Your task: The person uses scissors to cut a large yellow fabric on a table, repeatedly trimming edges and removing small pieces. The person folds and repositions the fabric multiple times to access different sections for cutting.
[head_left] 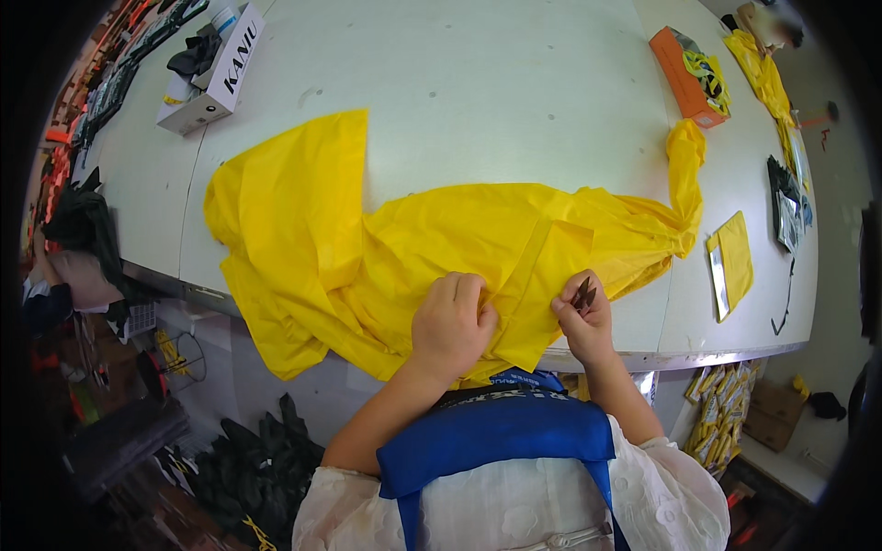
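A large yellow garment (432,230) of smooth, coated-looking fabric lies rumpled along the front of the table, one broad panel reaching up at the left and a twisted narrow end at the right. My left hand (455,321) is closed on the garment near its front edge, pinching a fold between thumb and fingers. Just to the right, my right hand (588,321) grips small dark thread snips (583,294), their pointed tips showing above the fist. That hand is beside the garment's flap; whether it also touches the fabric is hard to see.
On the pale table (478,101) stand a white box (216,78) with dark cloth and an orange box (684,83) of yellow-green pieces. A folded yellow packet (732,266) lies at right. Dark garments (266,468) are heaped below left. Another person (78,280) is at far left.
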The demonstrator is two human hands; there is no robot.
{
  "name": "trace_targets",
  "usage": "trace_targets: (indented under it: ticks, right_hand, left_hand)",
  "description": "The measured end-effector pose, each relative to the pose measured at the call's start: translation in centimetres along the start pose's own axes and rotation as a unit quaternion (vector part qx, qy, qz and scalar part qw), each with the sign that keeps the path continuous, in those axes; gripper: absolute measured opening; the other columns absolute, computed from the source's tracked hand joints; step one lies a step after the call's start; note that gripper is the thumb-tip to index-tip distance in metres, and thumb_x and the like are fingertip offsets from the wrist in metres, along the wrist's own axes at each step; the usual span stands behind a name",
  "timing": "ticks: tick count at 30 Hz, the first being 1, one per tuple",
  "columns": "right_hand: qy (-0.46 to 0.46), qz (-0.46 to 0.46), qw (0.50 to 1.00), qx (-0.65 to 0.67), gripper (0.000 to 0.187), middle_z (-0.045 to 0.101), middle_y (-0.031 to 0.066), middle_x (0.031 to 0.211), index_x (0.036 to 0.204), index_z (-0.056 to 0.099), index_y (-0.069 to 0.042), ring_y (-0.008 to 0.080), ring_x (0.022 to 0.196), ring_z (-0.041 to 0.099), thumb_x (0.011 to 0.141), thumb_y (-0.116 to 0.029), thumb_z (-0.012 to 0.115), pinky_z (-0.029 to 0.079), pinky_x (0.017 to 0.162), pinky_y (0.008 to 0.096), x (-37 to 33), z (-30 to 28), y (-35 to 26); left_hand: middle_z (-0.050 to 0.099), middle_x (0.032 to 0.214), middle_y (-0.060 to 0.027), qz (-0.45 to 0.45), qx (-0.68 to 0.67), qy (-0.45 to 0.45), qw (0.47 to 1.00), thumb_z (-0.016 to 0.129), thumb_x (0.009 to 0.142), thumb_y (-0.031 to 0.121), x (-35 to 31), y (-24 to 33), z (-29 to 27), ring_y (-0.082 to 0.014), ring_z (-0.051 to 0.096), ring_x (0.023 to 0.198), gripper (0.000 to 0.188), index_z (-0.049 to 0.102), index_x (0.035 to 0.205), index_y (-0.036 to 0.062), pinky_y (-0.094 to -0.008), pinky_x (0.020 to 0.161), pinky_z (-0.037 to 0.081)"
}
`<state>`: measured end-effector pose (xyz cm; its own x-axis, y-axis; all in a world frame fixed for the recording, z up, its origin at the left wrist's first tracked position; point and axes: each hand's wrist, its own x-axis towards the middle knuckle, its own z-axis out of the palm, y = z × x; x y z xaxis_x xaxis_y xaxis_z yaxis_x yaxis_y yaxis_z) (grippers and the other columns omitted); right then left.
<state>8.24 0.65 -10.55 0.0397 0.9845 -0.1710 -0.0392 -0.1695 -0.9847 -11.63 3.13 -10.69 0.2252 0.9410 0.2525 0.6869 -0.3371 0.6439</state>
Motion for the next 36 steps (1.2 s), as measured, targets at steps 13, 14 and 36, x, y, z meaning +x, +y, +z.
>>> trace_targets:
  ticks: [13, 14, 36]
  right_hand:
    - [-0.084, 0.005, 0.933, -0.35, 0.026, 0.062, 0.0124, 0.084, 0.101, 0.06, -0.006, 0.0206, 0.063, 0.06, 0.078, -0.011, 0.071, 0.047, 0.057, 0.0272, -0.6, -1.1, -7.5]
    - [-0.109, -0.08, 0.936, -0.326, 0.031, 0.062, 0.0127, 0.087, 0.104, 0.06, -0.006, 0.0213, 0.065, 0.061, 0.076, -0.014, 0.073, 0.049, 0.059, 0.0279, 0.0, -0.9, -8.5]
    - [-0.017, -0.127, 0.979, 0.156, 0.012, 0.064, 0.0016, 0.082, 0.086, 0.063, -0.006, 0.0066, 0.072, 0.057, 0.078, -0.007, 0.072, 0.046, 0.064, 0.0231, -2.3, 0.6, -7.2]
  left_hand:
    - [0.056, 0.081, -0.0126, 0.116, -0.052, 0.125, 0.984, 0.066, 0.068, -0.004, 0.0, 0.2, -2.9, -0.0304, 0.056, 0.07, 0.02, 0.057, 0.085, 0.0029, -0.0353, 0.061, 0.047]
    - [0.056, 0.081, -0.013, 0.125, -0.061, 0.121, 0.983, 0.066, 0.069, -0.004, 0.2, 0.4, -2.9, -0.0308, 0.056, 0.07, 0.02, 0.057, 0.085, 0.0024, -0.0354, 0.061, 0.047]
    - [0.052, 0.119, -0.0134, 0.226, -0.165, -0.136, 0.95, 0.083, 0.062, 0.043, 6.1, 9.1, -5.4, -0.0331, 0.05, 0.11, 0.076, 0.05, 0.12, 0.0064, -0.0419, 0.094, 0.039]
